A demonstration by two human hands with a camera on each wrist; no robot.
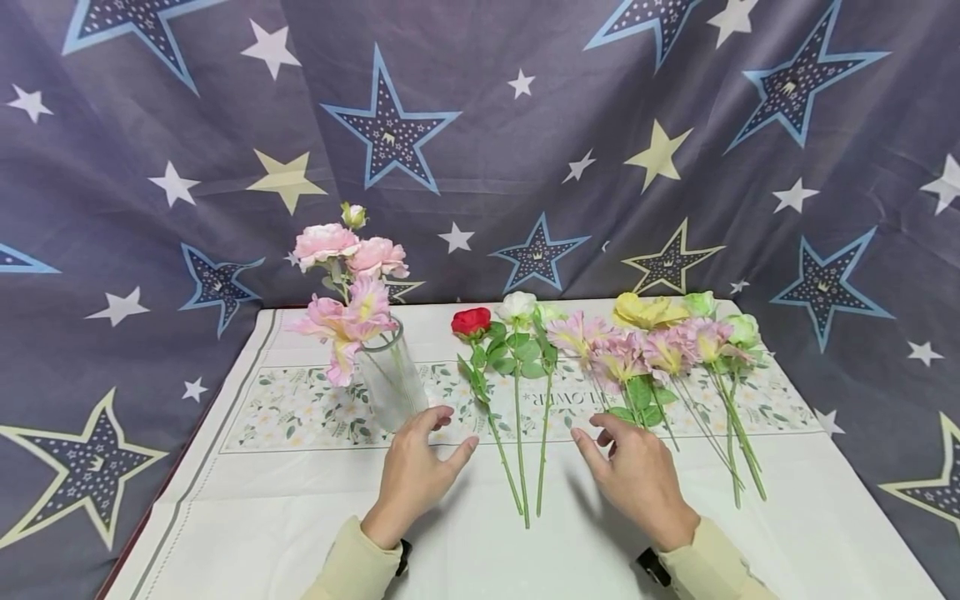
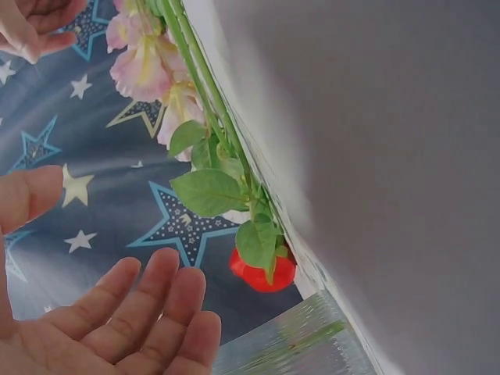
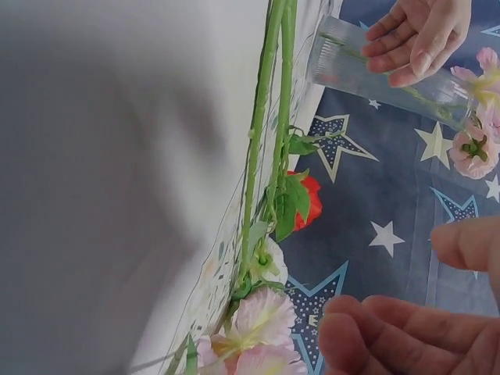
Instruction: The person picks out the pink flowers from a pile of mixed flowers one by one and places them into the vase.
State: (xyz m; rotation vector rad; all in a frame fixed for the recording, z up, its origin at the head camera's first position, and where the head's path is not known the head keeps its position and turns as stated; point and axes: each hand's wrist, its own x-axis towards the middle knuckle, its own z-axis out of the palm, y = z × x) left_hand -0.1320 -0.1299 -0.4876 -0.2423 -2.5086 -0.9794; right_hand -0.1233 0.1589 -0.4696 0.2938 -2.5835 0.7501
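My left hand (image 1: 417,471) hovers in front of the glass vase (image 1: 390,375), fingers loosely bent and holding nothing. Pink flowers (image 1: 349,250) and a pink-yellow bloom (image 1: 348,325) stand in that vase. Between my hands lie three stems: a red rose (image 1: 471,322), a white rose (image 1: 517,308) and a pale green flower (image 1: 550,313). My right hand (image 1: 637,471), empty with relaxed fingers, is just right of these stems. In the left wrist view the red rose (image 2: 264,269) shows beyond my fingertips; in the right wrist view, pink petals (image 3: 262,332) appear beside my fingers.
At the right lie several pink-purple flowers (image 1: 618,358), a yellow flower (image 1: 648,311) and green blooms (image 1: 742,330), stems toward the front. A floral runner (image 1: 292,408) crosses the white tablecloth (image 1: 255,533). Behind the table hangs a star-patterned curtain (image 1: 480,167).
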